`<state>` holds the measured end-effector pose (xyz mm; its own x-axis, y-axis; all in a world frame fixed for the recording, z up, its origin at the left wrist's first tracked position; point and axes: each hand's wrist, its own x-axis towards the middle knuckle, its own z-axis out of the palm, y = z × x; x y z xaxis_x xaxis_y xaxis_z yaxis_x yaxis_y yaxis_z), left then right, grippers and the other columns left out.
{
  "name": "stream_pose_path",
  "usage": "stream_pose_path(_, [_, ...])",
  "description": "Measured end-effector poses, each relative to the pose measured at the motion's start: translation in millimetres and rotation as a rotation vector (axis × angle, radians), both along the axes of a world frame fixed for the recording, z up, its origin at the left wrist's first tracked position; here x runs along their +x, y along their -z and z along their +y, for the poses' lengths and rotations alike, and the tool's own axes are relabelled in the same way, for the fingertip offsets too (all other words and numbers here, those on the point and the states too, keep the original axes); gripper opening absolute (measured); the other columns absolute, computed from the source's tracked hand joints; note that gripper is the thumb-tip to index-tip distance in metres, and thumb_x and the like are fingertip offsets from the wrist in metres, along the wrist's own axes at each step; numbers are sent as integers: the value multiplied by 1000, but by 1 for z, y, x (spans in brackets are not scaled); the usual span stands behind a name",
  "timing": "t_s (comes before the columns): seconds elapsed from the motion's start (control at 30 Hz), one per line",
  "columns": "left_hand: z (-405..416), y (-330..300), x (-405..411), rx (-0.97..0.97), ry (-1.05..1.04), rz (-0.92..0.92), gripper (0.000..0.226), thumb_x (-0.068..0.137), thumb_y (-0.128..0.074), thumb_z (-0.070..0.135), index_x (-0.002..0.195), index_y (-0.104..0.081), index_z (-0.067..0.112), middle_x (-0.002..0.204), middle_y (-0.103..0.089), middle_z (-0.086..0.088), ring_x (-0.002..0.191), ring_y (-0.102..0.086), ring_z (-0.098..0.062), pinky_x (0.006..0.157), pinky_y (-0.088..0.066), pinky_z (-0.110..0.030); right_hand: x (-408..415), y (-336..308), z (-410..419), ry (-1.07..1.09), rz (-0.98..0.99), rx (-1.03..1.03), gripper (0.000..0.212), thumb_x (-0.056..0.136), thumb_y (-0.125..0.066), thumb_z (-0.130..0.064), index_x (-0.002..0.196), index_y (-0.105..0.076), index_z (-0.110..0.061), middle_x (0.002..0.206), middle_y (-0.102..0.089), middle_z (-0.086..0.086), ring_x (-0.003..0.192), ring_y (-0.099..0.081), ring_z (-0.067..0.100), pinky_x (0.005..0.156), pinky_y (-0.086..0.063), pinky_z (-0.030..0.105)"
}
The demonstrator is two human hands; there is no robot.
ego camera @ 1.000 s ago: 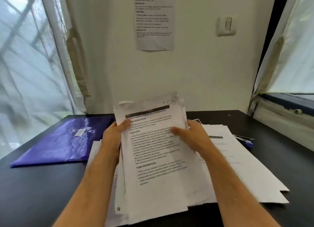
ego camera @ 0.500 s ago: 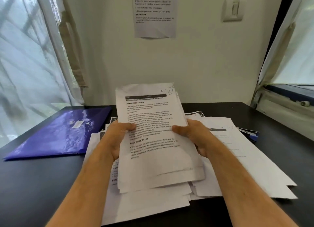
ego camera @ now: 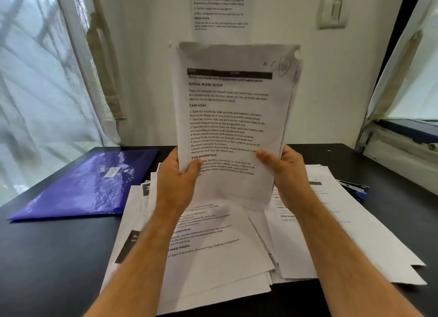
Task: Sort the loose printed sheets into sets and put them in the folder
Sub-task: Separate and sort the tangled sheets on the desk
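I hold a stack of printed sheets [ego camera: 232, 117] upright above the desk, its top page headed by a black bar. My left hand [ego camera: 176, 181] grips the stack's lower left edge with the thumb across the front. My right hand [ego camera: 286, 172] grips the lower right edge the same way. Beneath them, loose printed sheets [ego camera: 213, 252] lie spread in an untidy pile on the black desk [ego camera: 47, 257]. A closed blue folder [ego camera: 87, 186] lies flat to the left of the pile.
A blue object [ego camera: 355, 189] pokes out from under the sheets at the right. A printed notice [ego camera: 220, 8] is stuck on the wall ahead, beside a light switch [ego camera: 333, 12]. Curtained windows flank the desk on both sides.
Both hands have lifted the gripped stack off the pile and raised it from lying low and tilted to standing upright in front of me.
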<state>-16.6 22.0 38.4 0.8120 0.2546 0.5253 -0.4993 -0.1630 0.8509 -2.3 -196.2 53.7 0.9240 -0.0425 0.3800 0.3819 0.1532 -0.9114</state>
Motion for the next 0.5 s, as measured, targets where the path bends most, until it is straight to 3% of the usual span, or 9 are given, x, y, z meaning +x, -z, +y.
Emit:
stream_pose_path(0.23, [-1, 0, -6, -99, 34, -89, 37, 90, -72, 21, 125, -63, 15, 109, -74, 6, 101, -71, -9, 78, -59, -22, 1, 4, 6, 30, -37, -103, 31, 89, -73, -19, 119, -68, -13, 111, -75, 2, 97, -73, 25, 85, -60, 52])
stream_pose_path(0.5, [5, -4, -6, -123, 71, -54, 18, 93, -69, 19, 111, -72, 19, 104, -77, 5, 97, -74, -16, 78, -61, -32, -2, 1, 12, 87, -74, -201, 18, 88, -73, -28, 105, -70, -26, 101, -76, -8, 85, -75, 15, 74, -63, 37])
